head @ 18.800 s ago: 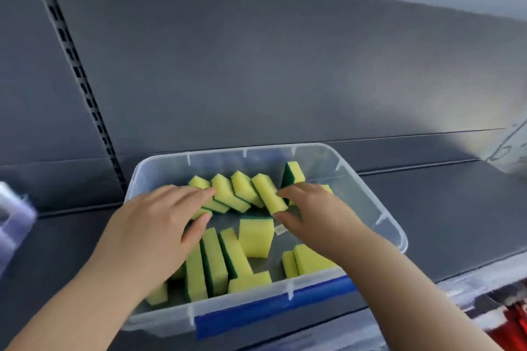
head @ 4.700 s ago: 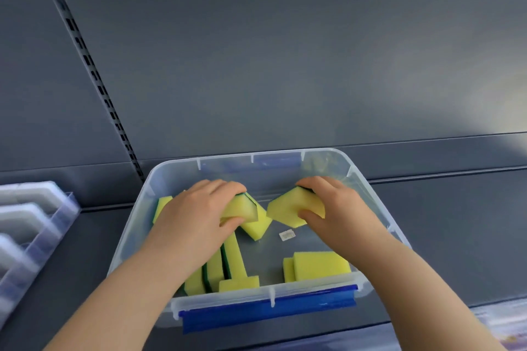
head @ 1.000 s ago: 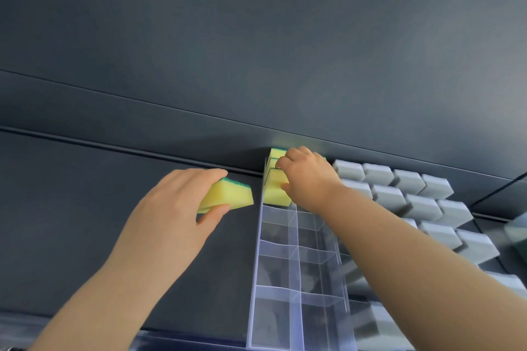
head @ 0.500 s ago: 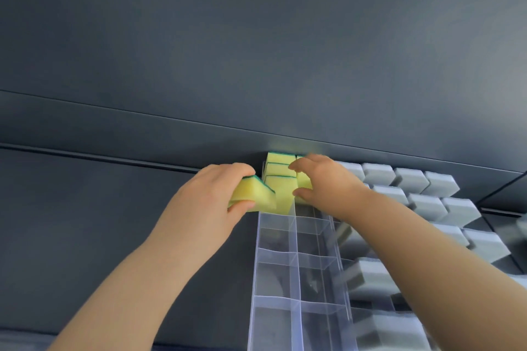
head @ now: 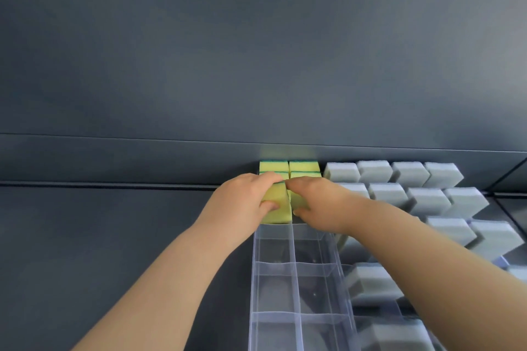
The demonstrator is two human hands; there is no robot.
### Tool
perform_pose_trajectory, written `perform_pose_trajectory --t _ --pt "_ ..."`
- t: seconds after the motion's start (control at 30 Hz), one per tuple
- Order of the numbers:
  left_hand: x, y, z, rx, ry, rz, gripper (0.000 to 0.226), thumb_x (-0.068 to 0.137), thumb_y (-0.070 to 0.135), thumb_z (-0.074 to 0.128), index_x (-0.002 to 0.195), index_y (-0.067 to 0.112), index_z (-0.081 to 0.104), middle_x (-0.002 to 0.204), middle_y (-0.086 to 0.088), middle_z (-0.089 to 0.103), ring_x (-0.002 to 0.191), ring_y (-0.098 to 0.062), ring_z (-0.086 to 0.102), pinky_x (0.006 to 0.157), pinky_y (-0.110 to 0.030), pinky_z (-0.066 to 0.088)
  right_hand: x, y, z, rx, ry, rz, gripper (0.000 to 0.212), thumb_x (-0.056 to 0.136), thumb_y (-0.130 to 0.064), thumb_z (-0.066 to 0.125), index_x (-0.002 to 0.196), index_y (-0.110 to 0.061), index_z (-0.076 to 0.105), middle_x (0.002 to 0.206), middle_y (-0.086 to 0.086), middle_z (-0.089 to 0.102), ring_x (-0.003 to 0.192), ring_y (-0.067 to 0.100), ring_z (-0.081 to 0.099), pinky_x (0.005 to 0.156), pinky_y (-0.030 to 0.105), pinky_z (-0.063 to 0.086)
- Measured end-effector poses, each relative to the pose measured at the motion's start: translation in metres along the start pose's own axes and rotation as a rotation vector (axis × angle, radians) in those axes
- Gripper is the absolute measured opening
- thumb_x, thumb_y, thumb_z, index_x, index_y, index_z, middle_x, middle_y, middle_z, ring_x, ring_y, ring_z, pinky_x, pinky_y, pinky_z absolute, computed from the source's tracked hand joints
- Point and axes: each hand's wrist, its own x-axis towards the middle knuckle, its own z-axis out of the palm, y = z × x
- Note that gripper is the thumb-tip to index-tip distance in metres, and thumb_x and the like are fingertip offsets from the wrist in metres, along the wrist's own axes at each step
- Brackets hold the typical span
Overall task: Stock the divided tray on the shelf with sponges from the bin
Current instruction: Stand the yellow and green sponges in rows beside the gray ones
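Left grip [head: 243, 202], right grip [head: 317, 202] both curled, side by side.

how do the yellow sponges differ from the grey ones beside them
The yellow sponges have a green layer; the grey sponges are plain grey. Yellow sponges fill only the far end of the clear tray; grey sponges run in rows further forward. The left hand and right hand each grip a yellow sponge, no grey one. Both are blocks.
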Motion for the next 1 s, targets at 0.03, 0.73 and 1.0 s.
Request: perform_pose_trajectory --t 0.03,0.73,1.0 --pt "0.002 0.0 0.001 0.005 -0.008 -0.007 0.041 0.083 0.034 0.065 0.122 0.034 0.052 0.106 0.005 0.061 0.098 -0.018 0.053 0.072 -0.024 0.033 0.001 0.001 0.0 -0.006 -0.015 0.012 0.035 0.084 -0.013 0.054 0.118 -0.016 0.049 0.118 0.006 0.056 0.106 0.025 0.052 0.086 0.03 0.044" --pt "-0.018 -0.016 0.042 0.27 0.169 0.302 0.038 0.071 0.013 0.079 0.107 0.008 0.068 0.112 -0.007 0.066 0.107 -0.024 0.061 0.097 -0.042 0.044 0.001 0.004 0.006 -0.095 -0.052 -0.038 0.067 0.086 -0.027 0.06 0.143 -0.023 0.026 0.149 -0.003 0.03 0.135 0.016 0.029 0.109 0.029 0.029" --pt "-0.018 -0.023 0.025 0.381 0.073 0.306 0.025 0.068 0.016 0.079 0.09 0.008 0.07 0.089 -0.006 0.066 0.085 -0.024 0.064 0.084 -0.035 0.052 -0.014 -0.017 0.018 -0.289 -0.022 0.014 0.068 0.088 -0.035 0.054 0.145 -0.021 0.019 0.155 -0.002 0.012 0.14 0.017 0.013 0.112 0.036 0.02"
